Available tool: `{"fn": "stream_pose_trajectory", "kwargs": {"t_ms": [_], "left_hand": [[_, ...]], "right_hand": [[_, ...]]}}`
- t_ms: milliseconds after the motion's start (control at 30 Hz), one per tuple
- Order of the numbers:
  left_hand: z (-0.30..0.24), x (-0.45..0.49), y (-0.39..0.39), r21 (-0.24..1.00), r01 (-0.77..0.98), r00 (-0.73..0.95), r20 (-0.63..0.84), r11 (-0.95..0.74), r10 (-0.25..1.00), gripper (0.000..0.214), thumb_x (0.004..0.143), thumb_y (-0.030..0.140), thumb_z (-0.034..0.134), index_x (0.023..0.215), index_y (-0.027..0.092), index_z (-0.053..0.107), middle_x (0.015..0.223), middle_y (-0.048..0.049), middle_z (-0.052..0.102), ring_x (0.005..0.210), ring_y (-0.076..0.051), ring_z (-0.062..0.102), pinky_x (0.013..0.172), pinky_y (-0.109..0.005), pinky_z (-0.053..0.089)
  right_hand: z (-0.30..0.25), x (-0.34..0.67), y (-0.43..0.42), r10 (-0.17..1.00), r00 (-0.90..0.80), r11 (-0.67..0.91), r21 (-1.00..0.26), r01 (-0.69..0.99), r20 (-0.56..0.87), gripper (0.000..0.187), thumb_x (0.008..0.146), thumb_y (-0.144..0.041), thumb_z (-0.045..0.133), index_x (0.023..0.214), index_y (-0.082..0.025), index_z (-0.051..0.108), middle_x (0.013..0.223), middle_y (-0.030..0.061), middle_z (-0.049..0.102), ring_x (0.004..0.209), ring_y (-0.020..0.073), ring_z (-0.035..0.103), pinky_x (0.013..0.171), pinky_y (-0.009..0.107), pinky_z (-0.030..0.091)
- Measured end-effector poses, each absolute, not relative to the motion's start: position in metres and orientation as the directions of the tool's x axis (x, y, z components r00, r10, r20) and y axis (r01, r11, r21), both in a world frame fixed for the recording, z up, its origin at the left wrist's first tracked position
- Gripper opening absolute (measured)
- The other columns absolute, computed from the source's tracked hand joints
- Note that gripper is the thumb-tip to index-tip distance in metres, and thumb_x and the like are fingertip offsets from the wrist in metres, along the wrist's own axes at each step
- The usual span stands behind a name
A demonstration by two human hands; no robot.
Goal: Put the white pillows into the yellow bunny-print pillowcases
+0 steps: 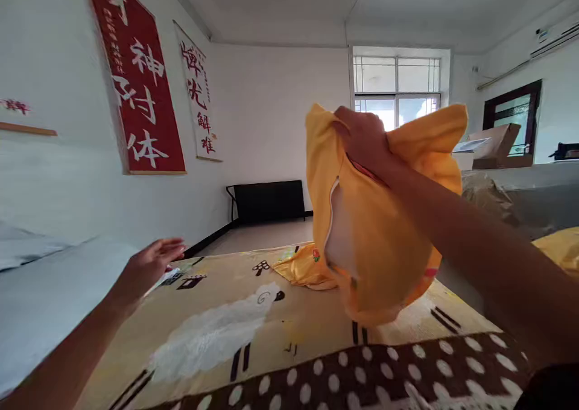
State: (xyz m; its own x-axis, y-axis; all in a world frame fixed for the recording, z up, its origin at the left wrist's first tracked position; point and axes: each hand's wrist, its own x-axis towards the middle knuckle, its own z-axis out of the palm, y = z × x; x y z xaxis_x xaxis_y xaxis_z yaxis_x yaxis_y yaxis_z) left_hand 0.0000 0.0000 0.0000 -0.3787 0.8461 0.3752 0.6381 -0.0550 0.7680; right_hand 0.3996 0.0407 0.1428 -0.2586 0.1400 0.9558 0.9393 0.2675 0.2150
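Head view: R hand (362,131) clamped on the bunched top of a yellow fabric cover (384,247), held up above the blanket (312,319), right of centre. Grip detail hard to read: fingertips buried in folds, forearm crosses in front & hides part of the cloth's R side. Cover's fabric looks soft, thin-ish, blurred toward the bottom; curved white zip edge (332,202) on its L side, gaping w/ a pale greyish area inside. Small red bit peeks out under the wrist, can't tell what it is.

L hand (154,259) well apart from the cover, over the blanket's L side; fingers loosely stretched & apart, thumb mostly hidden. Small pale item (163,278) just beyond the wrist, partly covered, unclear.

Blanket: beige, plush-looking, w/ white sheep motif, dark paired bars, brown border w/ pale oval dots; near edge cut off by the frame. Crumpled shiny yellow cloth (301,271) w/ strawberry print lies on it, R part hidden behind the held cover. Another yellow cloth (558,247) cut off at R edge.

Background: flat red scroll (145,90), top cut off; window (375,75), lower part blocked by cover & hand; creased clear plastic (486,196), contents indistinct; cardboard box (504,148), partly hidden; AC unit (554,39), cut off at R.
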Motion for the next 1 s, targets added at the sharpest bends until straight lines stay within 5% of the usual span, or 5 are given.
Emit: {"fn": "stream_pose_trajectory", "kwargs": {"t_ms": [133, 267, 433, 600, 1000], "left_hand": [[0.059, 0.042, -0.013, 0.319, 0.896, -0.041, 0.751, -0.308, 0.659, 0.073, 0.072, 0.051, 0.055, 0.135, 0.02, 0.032, 0.135, -0.0157, 0.048, 0.123, -0.027, 0.046, 0.099, -0.042, 0.04], [0.084, 0.094, -0.013, -0.143, 0.937, 0.304, 0.785, -0.318, 0.54, 0.103, 0.065, 0.058, 0.062, 0.146, 0.02, 0.011, 0.153, -0.0147, 0.022, 0.137, -0.033, 0.025, 0.108, -0.055, 0.021], [0.08, 0.133, -0.008, 0.062, 0.941, 0.291, 0.36, -0.334, 0.886, 0.08, 0.062, 0.058, 0.064, 0.13, 0.021, 0.043, 0.118, -0.0086, 0.063, 0.111, -0.032, 0.056, 0.097, -0.044, 0.04], [0.072, 0.135, -0.005, 0.395, 0.855, 0.353, 0.035, -0.337, 0.935, 0.047, 0.059, 0.049, 0.069, 0.098, 0.024, 0.06, 0.094, 0.0006, 0.071, 0.087, -0.024, 0.067, 0.069, -0.027, 0.052], [0.072, 0.137, 0.004, 0.24, 0.919, 0.242, 0.281, -0.312, 0.929, 0.038, 0.058, 0.051, 0.069, 0.078, 0.02, 0.064, 0.079, -0.0007, 0.07, 0.076, -0.023, 0.064, 0.055, -0.024, 0.046]], "right_hand": [[0.123, 0.365, 0.028, 0.095, -0.662, 0.255, 0.625, 0.738, 0.743, 0.023, 0.092, -0.014, 0.033, 0.098, -0.02, 0.054, 0.082, 0.0029, 0.062, 0.067, 0.015, 0.049, 0.057, 0.03, 0.02], [0.106, 0.357, 0.025, 0.058, -0.808, 0.193, 0.787, 0.586, 0.587, 0.028, 0.094, -0.01, 0.026, 0.104, -0.019, 0.051, 0.08, 0.0043, 0.061, 0.068, 0.015, 0.047, 0.057, 0.031, 0.02], [0.084, 0.374, 0.031, 0.061, -0.889, 0.228, 0.861, 0.455, 0.454, 0.029, 0.096, -0.009, 0.022, 0.107, -0.016, 0.048, 0.078, 0.005, 0.059, 0.065, 0.0145, 0.045, 0.056, 0.031, 0.019], [0.072, 0.384, 0.029, 0.198, -0.867, 0.339, 0.798, 0.499, 0.458, 0.038, 0.099, -0.043, 0.023, 0.103, -0.017, 0.05, 0.078, 0.0047, 0.059, 0.063, 0.0155, 0.048, 0.056, 0.03, 0.02], [0.117, 0.49, 0.025, 0.841, -0.472, 0.366, 0.363, 0.857, 0.265, 0.013, 0.069, -0.029, 0.064, 0.076, -0.019, 0.06, 0.073, 0.0025, 0.063, 0.068, 0.0183, 0.056, 0.062, 0.029, 0.035]]}}
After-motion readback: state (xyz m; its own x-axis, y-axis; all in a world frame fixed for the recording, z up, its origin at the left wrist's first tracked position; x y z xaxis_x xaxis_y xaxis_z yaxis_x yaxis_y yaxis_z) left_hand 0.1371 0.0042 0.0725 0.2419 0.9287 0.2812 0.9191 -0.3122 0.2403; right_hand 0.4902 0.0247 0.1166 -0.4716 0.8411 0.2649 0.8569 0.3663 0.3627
